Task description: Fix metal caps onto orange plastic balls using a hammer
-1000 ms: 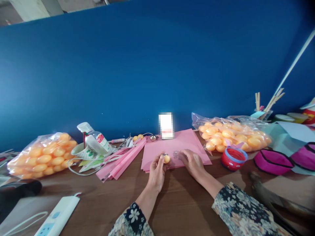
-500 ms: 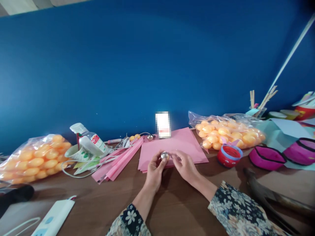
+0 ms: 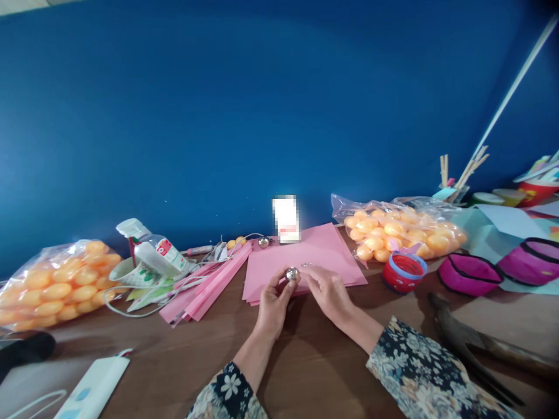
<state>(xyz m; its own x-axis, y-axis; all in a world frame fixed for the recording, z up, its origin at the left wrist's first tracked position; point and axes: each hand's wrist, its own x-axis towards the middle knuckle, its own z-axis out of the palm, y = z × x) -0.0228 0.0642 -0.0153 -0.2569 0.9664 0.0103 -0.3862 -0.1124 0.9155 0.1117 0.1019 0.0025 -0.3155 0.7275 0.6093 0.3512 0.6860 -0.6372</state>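
Note:
My left hand (image 3: 273, 305) pinches a small shiny silver ball (image 3: 292, 273) between thumb and fingers, over the front edge of the pink paper sheets (image 3: 301, 253). Close on its right, my right hand (image 3: 329, 294) has its fingers drawn together; a thin, pale glint shows at the fingertips, too small to name. A narrow gap separates those fingertips from the ball. Behind the paper's left corner lies another silver ball (image 3: 263, 242), beside a few orange balls (image 3: 236, 242).
Bags of orange balls stand at left (image 3: 56, 291) and right (image 3: 393, 233). Pink paper strips (image 3: 209, 285), a tilted bottle (image 3: 159, 256) and a white cable lie left. A red cup (image 3: 404, 273), magenta fabric cups (image 3: 469, 274) and a hammer (image 3: 476, 337) are at right. A power strip (image 3: 94, 387) lies front left.
The whole view has shifted slightly. My right fingers have drawn closer together near the ball, while my left hand keeps its hold on it.

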